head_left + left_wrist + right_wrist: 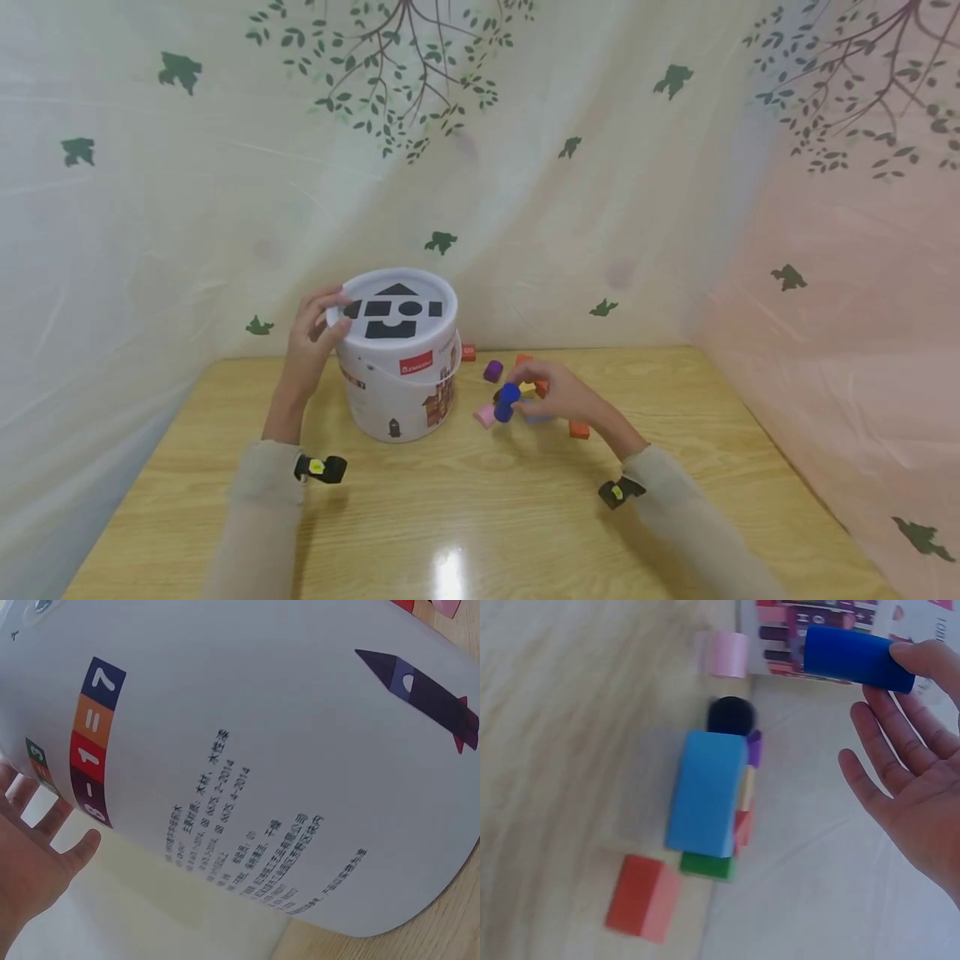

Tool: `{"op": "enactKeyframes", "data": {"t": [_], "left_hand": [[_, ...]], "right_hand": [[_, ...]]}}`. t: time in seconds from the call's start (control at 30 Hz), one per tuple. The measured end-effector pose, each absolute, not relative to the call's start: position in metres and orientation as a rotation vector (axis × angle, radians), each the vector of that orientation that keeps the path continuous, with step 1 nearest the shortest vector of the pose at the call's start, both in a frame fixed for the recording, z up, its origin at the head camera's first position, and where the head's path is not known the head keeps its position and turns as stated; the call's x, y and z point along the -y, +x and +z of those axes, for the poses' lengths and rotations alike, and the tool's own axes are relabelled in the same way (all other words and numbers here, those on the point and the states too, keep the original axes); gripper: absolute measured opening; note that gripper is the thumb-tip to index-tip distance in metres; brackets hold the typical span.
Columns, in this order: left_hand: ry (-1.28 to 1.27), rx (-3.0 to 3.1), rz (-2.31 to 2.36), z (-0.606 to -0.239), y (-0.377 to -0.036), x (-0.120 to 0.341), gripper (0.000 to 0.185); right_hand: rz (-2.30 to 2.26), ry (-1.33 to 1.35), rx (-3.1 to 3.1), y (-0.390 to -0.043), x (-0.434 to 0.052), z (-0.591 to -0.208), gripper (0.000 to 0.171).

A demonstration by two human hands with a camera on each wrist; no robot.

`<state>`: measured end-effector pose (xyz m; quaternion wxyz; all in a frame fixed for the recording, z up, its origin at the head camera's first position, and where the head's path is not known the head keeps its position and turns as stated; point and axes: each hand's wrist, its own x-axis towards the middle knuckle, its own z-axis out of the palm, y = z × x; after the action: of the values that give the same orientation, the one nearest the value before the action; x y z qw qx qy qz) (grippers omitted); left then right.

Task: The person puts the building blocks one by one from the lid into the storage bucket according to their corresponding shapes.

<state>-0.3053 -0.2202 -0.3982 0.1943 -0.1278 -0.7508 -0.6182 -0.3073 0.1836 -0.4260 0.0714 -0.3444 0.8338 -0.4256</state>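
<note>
A white bucket [397,375] with a shape-sorter lid [395,310] stands on the wooden table [480,517]. My left hand [330,315] grips the lid's rim on the left side. In the left wrist view that hand [45,844] lies against the bucket's printed wall [285,765]. My right hand [534,388] hovers to the right of the bucket and pinches a dark blue cylinder [507,399]. In the right wrist view the blue cylinder [851,656] sits in the fingertips [922,660], with the other fingers spread.
Loose blocks lie below the right hand: a pink one [485,414], a purple one [492,371], a red one [468,352] and an orange one [578,430]. The right wrist view shows a light blue block [705,791], a green block [705,866] and a red block [641,896]. Curtains close in the table's back and sides.
</note>
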Motion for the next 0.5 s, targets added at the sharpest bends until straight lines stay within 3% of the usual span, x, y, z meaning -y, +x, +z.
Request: {"op": "enactKeyframes", "data": {"t": [0.5], "left_hand": [[-0.293, 2.068, -1.767, -0.402, -0.305, 0.213, 0.04]], "right_hand": [[-1.313, -1.076, -2.552, -0.315, -0.161, -0.367, 0.035]]}}
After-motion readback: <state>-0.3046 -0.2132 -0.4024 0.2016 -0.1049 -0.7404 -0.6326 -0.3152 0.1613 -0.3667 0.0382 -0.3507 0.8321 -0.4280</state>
